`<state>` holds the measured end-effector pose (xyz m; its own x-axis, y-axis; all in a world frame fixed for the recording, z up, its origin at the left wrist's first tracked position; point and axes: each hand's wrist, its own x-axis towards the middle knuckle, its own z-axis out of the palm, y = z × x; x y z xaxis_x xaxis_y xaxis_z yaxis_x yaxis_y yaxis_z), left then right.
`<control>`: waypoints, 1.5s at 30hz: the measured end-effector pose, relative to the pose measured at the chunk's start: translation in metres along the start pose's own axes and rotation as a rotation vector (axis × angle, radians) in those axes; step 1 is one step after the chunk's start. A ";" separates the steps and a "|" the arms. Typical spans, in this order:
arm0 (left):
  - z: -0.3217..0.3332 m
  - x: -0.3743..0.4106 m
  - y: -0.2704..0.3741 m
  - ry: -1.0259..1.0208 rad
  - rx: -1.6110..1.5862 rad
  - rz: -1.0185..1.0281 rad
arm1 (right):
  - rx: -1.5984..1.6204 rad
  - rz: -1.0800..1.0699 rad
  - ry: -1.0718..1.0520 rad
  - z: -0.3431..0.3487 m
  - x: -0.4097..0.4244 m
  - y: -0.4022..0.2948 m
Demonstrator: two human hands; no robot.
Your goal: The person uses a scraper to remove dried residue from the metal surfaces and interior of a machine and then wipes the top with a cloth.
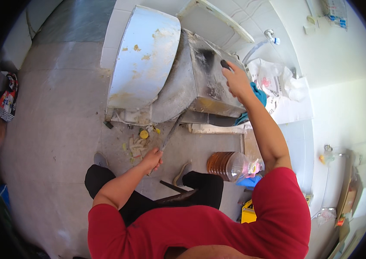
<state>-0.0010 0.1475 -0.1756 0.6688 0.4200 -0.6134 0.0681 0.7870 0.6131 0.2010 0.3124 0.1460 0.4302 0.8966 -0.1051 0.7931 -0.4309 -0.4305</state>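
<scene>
My left hand (153,159) is closed around one end of a long, narrow metal bar (172,131). The bar's far end meets the lower edge of a grimy metal appliance (202,74); whether it is wedged beneath is hard to tell. Over the appliance's stained flat face, my right hand (237,81) grips a black, rounded handle (225,64); most of this object is hidden in my fist. A curved white panel (144,58), chipped and stained, forms the left side. A teal cloth (258,94) hangs at the right side, partly behind my right forearm.
Soiled gloves (136,145), a yellow cap (143,134) and debris lie on the tiled floor. A large plastic jug of brown liquid (225,165) rests near my right knee, with a yellow container (248,213) behind it. White plastic bags (272,77) lie below a wall tap (271,36).
</scene>
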 end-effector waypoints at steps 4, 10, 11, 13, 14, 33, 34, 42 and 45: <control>0.005 0.000 0.001 -0.001 0.042 -0.022 | -0.175 -0.348 0.137 -0.028 0.015 -0.014; 0.006 0.003 0.000 -0.004 0.048 -0.028 | -0.180 -0.178 -0.170 -0.055 0.062 -0.088; 0.006 0.005 -0.001 -0.007 0.050 -0.030 | -0.236 -0.177 -0.200 -0.058 0.071 -0.095; 0.004 0.004 0.002 -0.008 0.041 -0.038 | -0.346 -0.174 -0.265 -0.061 0.086 -0.107; 0.004 0.003 0.004 -0.007 0.031 -0.040 | -0.390 -0.191 -0.274 -0.062 0.093 -0.110; 0.000 -0.002 0.014 -0.001 -0.022 -0.099 | -0.486 -0.165 -0.398 -0.022 0.175 -0.105; 0.006 -0.002 0.018 -0.012 -0.011 -0.093 | -0.445 -0.183 -0.337 0.001 0.173 -0.094; -0.001 0.002 0.031 -0.027 -0.051 -0.071 | -0.234 -0.189 -0.117 -0.090 0.092 -0.024; -0.003 0.003 0.025 0.006 -0.059 -0.073 | -0.345 -0.166 -0.052 -0.124 0.009 0.010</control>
<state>0.0003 0.1702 -0.1638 0.6590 0.3636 -0.6585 0.0726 0.8406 0.5368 0.2660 0.3032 0.2521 0.2685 0.9571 -0.1085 0.9523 -0.2807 -0.1195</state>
